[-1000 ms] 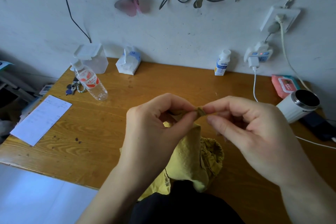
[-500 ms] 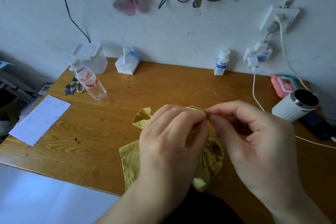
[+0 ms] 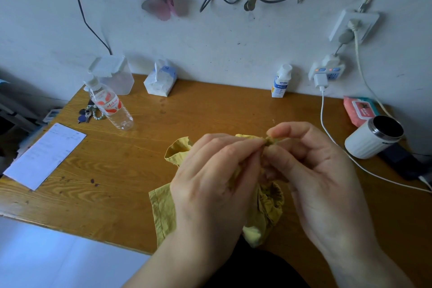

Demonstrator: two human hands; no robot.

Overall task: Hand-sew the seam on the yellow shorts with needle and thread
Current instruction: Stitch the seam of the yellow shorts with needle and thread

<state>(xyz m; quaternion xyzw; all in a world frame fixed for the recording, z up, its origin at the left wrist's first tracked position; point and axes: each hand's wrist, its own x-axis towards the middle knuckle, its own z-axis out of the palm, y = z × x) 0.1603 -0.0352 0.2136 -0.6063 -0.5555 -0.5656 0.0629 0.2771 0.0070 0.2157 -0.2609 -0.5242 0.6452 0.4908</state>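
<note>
Shorts (image 3: 163,208) of soft yellow cloth are lying crumpled at the near edge of the table (image 3: 210,110), partly hanging toward the person's lap. One small fold of the seam (image 3: 270,141) is being lifted clear at twelve o'clock of the heap. The left hand (image 3: 210,189) is pinching that fold between thumb and fingertips from its nine o'clock side. The right hand (image 3: 320,175) is pinching the same tuft from three o'clock with thumb and forefinger closed on it, so the two hands are meeting there.

Neither needle nor thread is showing plainly, so I cannot tell whether the right hand is also holding them. The cloth is looking light, limp and quick to bunch. It is likely to slip and pucker unless pinched taut on either side of the stitch line.

Outward from the shorts, a water bottle (image 3: 109,105) is sitting at ten o'clock, a tissue pack (image 3: 161,82) at eleven, a small white bottle (image 3: 281,82) at one, a white tumbler (image 3: 371,138) at two and a sheet of paper (image 3: 46,154) at nine.
</note>
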